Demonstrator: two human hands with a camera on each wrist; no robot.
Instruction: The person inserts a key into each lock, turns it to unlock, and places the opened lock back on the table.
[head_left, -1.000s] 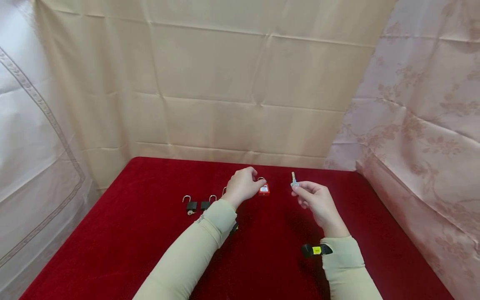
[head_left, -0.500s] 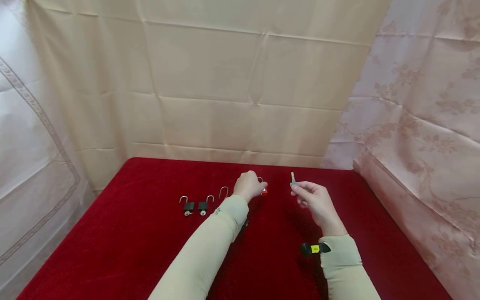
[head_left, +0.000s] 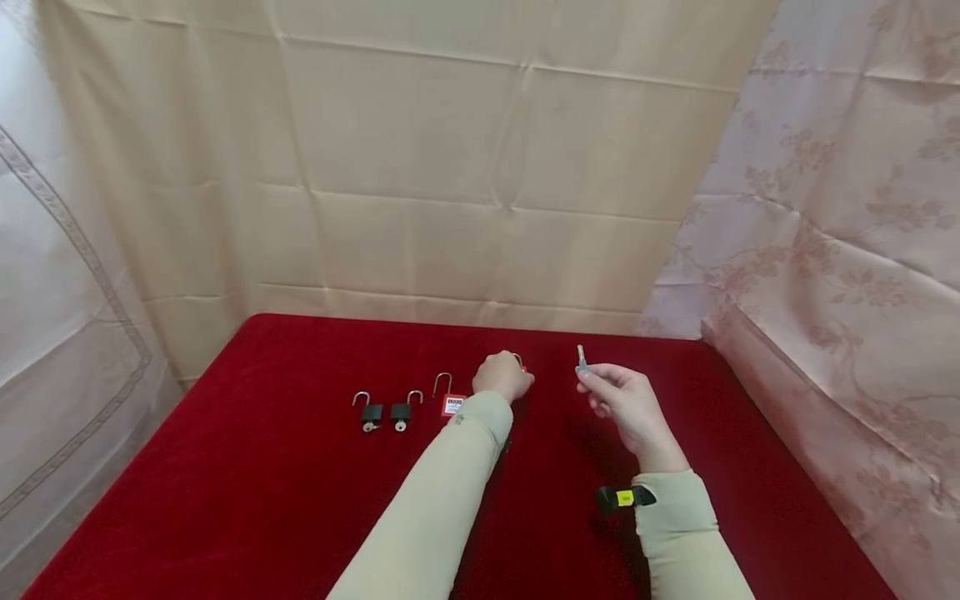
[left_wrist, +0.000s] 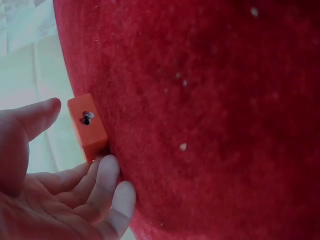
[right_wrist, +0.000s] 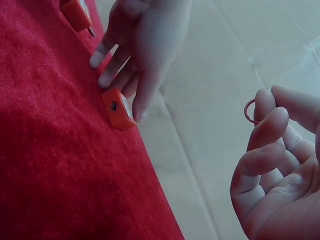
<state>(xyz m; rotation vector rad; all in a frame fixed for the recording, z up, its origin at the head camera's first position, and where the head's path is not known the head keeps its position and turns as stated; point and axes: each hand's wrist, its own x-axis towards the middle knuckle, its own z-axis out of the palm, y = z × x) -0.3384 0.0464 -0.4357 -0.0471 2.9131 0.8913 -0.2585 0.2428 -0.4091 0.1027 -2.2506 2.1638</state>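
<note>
My left hand (head_left: pixel 501 377) is at a red padlock (left_wrist: pixel 87 122) near the table's far side and mostly covers it in the head view. The left wrist view shows its keyhole facing the camera, the thumb apart on one side and the fingertips against or close beside the other side. My right hand (head_left: pixel 622 404) is raised over the table to the right, pinching a key (head_left: pixel 581 358) between thumb and fingers, its blade pointing up. A thin red ring (right_wrist: pixel 247 111) shows at those fingertips in the right wrist view; the key itself is hidden there.
Left of my left hand stands another red padlock (head_left: pixel 453 406) with a white label and raised shackle. Two black padlocks (head_left: pixel 371 413) with open shackles and keys inserted lie further left. Red cloth covers the table (head_left: pixel 262 500); fabric curtains (head_left: pixel 405 167) hang behind and beside it.
My left hand has moved right and slightly down over the red padlock, uncovering the other red padlock. My right hand keeps hold of the key, almost unmoved. The view has shifted slightly.
</note>
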